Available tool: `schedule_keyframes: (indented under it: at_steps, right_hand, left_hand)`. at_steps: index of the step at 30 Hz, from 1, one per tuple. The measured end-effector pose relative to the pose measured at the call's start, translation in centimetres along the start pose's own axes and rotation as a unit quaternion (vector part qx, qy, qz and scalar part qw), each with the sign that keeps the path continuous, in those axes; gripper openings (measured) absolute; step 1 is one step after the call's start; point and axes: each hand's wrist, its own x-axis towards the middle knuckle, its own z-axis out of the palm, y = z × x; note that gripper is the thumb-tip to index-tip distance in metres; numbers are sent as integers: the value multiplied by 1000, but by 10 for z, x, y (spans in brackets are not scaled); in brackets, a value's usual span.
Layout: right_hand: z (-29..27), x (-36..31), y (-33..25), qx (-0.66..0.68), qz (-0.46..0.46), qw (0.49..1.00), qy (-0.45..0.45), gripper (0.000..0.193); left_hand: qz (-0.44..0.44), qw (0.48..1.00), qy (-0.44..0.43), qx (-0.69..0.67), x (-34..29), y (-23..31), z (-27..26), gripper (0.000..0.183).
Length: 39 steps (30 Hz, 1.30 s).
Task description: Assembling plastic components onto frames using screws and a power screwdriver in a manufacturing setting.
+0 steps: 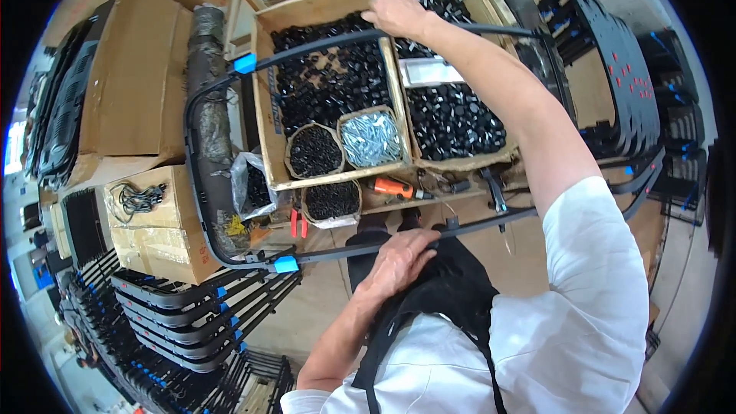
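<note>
A large black rectangular frame (337,251) with rounded corners and blue tape pieces lies level across the parts boxes. My left hand (400,261) is closed over its near bar, close to my body. Reaching forward, my right hand (397,14) is at the far bar, above the divider between two wooden boxes. Its fingers are curled and pointing left; what they hold, if anything, is hidden. Below the frame, the left wooden box (264,107) holds small black plastic parts, with a tub of silver screws (371,138) and a tub of black pieces (315,151).
The right box holds more black caps (452,123) and a white tray (431,72). An orange power tool (395,187) and red-handled pliers (298,222) lie nearer. Padded dark posts (207,115) stand left and right. Stacked black frames (180,322) and cardboard boxes (138,77) fill the left.
</note>
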Motion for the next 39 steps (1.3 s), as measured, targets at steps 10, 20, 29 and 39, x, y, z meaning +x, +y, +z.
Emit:
schedule_keyframes:
  at_steps: [10,20,29,39]
  right_hand:
    - [-55,0,-13,-68,45,984,-160,50]
    - [-58,9,-15,-156,13,969,-189,54]
    - [-43,14,-20,-164,52,972,-160,64]
    - [-45,13,-30,-198,32,969,-141,50]
  left_hand:
    - [-26,998,-2,-50,0,1,7,31]
    - [-34,993,-72,92,9,6,-3,25]
    - [-41,994,-80,70,12,-2,6,29]
    - [-111,993,-24,-43,5,-3,4,39]
